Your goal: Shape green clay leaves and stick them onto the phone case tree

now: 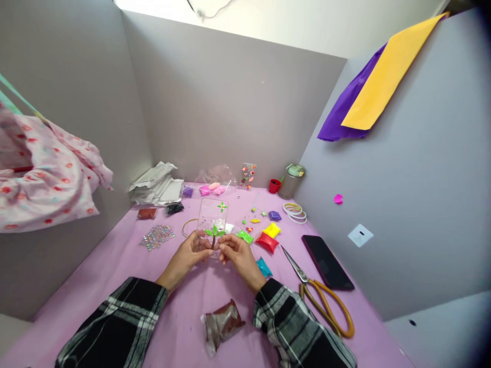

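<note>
A clear phone case (pixel 206 210) stands tilted up between my hands, with a green flower near its top corner. Lower on it sits a small palm tree (pixel 215 232) with green leaves and a brown trunk. My left hand (pixel 192 249) grips the lower left edge of the case, its thumb near the trunk. At the lower right, my right hand (pixel 237 251) has its fingertips pinched beside the trunk; whether a bit of clay is in them is too small to tell. A packet of brown clay (pixel 223 324) lies on the pink cloth in front of me.
Orange-handled scissors (pixel 326 301) and a black phone (pixel 328 263) lie at the right. Clay packets, red (pixel 267 243) and yellow (pixel 272 230) among them, sit beyond my right hand. Rhinestones (pixel 157 237) are at the left. Grey panels (pixel 238 102) enclose the table.
</note>
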Tool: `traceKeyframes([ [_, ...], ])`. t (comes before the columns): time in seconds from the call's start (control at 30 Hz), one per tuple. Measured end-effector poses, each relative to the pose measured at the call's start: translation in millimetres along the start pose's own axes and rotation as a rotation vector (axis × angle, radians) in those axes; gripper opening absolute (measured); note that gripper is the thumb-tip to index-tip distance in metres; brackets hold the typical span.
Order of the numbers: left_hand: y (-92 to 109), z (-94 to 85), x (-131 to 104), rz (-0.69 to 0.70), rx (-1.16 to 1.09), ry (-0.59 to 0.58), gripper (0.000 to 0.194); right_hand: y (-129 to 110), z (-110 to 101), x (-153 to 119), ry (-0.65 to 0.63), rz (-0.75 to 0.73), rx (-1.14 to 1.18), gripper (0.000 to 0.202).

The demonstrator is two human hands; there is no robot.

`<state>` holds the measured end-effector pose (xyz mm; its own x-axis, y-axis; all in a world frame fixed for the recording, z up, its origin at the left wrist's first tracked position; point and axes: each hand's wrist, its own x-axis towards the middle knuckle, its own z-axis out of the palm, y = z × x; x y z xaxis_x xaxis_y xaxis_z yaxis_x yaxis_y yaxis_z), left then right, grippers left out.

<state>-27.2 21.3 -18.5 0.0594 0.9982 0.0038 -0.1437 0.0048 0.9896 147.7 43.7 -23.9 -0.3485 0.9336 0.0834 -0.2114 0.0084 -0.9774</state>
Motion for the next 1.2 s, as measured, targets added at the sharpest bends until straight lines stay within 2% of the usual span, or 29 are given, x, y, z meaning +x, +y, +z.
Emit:
traceKeyframes([
  [0.17,0.3,-2.6,0.7,0.042,-0.002,0.009,0.052,1.2,0.8,-0.6,-0.025,0.003,0.006,0.032],
  [0.57,-5.0,0.5,3.4,0.112,0.124,0.077,0.078,5.1,0.2,-0.1,-0.04,0.003,0.012,0.032],
  [0.8,-3.8,-0.9,1.1,0.137,0.173,0.061,0.082,0.9,1.5,-1.6,-0.034,0.001,0.011,0.03],
  [0.97,-0.1,-0.8,0.0,0.118,0.149,0.052,0.082,0.3,1.8,-1.8,-0.033,0.0,0.009,0.03],
  [1.2,1.8,-3.6,0.6,0.044,0.0,-0.026,0.076,-0.4,1.5,-3.2,-0.05,0.004,0.009,0.032],
])
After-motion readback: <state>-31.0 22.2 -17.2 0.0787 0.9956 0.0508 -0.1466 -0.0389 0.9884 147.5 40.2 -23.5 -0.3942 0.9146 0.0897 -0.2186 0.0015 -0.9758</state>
